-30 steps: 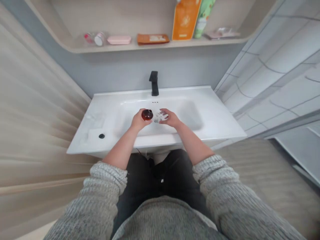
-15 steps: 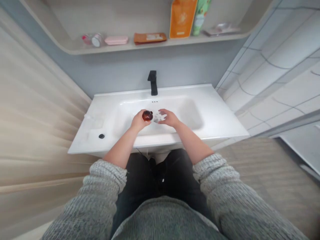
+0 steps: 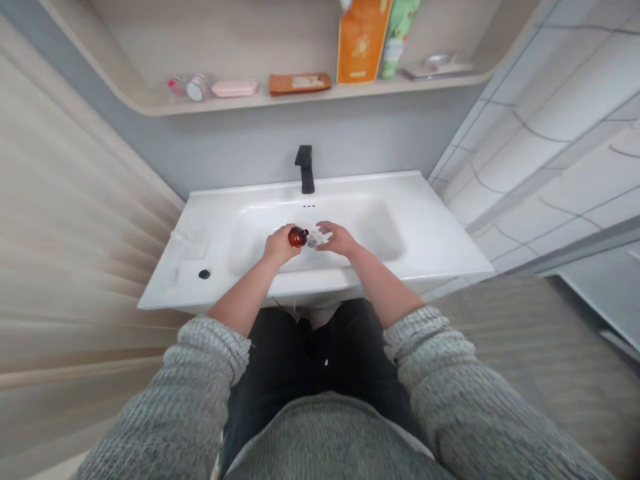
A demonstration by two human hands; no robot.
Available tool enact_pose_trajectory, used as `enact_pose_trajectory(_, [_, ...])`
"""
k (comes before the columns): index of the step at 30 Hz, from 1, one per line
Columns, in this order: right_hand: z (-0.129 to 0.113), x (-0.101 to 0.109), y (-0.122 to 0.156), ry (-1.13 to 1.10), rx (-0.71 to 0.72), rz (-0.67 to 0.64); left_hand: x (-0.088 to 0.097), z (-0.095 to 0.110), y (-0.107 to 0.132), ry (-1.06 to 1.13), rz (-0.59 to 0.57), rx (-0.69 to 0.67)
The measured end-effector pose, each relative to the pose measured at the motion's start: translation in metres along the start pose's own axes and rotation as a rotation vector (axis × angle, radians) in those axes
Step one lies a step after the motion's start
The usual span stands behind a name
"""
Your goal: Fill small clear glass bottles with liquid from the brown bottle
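Observation:
Over the basin of the white sink [image 3: 385, 227], my left hand [image 3: 279, 245] is wrapped round a small amber bottle [image 3: 297, 237]. The bottle is tilted, its dark neck pointing right. Close beside it, my right hand [image 3: 340, 239] has its fingers curled round a clear, see-through container [image 3: 318, 236]; its exact kind I cannot make out. The bottle's neck is near the container's left end, and whether they touch I cannot tell. Both hands are in front of the black faucet [image 3: 306, 170].
A small round black object [image 3: 204, 274] lies on the sink's left ledge, near a faint clear item [image 3: 187, 241]. Above, a shelf [image 3: 240, 103] holds an orange pouch [image 3: 363, 43], a green tube [image 3: 397, 40], a pink case [image 3: 235, 88] and a brown packet [image 3: 300, 83]. A curtain [image 3: 75, 233] hangs left.
The amber bottle has tipped further to the right, its neck now toward the clear container. My right hand keeps almost the same place. The camera view has shifted slightly.

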State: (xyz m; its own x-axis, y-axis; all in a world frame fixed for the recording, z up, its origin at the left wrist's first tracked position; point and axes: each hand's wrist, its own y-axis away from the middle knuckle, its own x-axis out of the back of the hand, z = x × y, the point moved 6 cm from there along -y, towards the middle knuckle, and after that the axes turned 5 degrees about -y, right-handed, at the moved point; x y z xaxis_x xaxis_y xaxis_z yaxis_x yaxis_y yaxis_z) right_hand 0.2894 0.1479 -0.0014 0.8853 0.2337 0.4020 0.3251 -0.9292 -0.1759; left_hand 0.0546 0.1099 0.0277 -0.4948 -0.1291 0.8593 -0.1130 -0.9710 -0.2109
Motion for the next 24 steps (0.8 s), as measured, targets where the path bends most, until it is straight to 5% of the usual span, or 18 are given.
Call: enact_pose_trajectory(24, [0.008,-0.004,-0.002,0.082,0.017,-0.027,0.008,0.017,0.005,-0.345,-0.033,-0.007])
